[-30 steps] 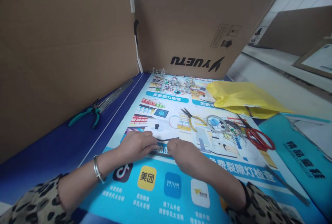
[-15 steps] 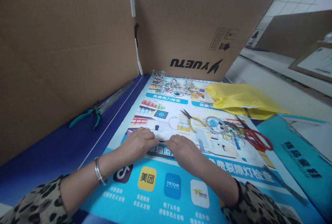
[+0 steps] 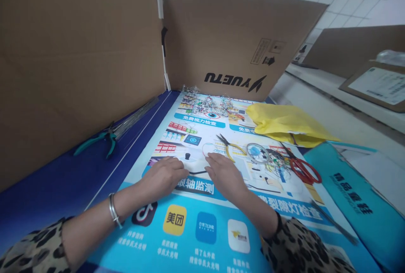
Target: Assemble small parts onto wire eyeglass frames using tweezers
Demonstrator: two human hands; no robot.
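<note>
My left hand (image 3: 164,176) rests on the printed poster (image 3: 190,231) with its fingers curled under; whether they pinch anything is hidden. My right hand (image 3: 223,174) lies flat beside it, fingers stretched forward and touching a small thin wire loop (image 3: 207,148). A short dark line on the poster runs between the two hands; I cannot tell if it is wire or print. Just beyond the right hand lie yellow-handled pliers (image 3: 232,146), a coil of wire (image 3: 256,151) and a tangle of beaded wires (image 3: 278,163).
Cardboard walls (image 3: 79,53) stand at the left and back. Teal pliers (image 3: 98,138) and a bundle of metal rods (image 3: 136,114) lie by the left wall. Red scissors (image 3: 300,169), a yellow bag (image 3: 284,123), a teal bag (image 3: 348,188) and a long rod (image 3: 332,222) are at right. Small beaded pieces (image 3: 209,102) are heaped at the back.
The fingertips of both hands were together; now the right hand has slid forward to the wire loop and the hands are apart. The view has tilted slightly.
</note>
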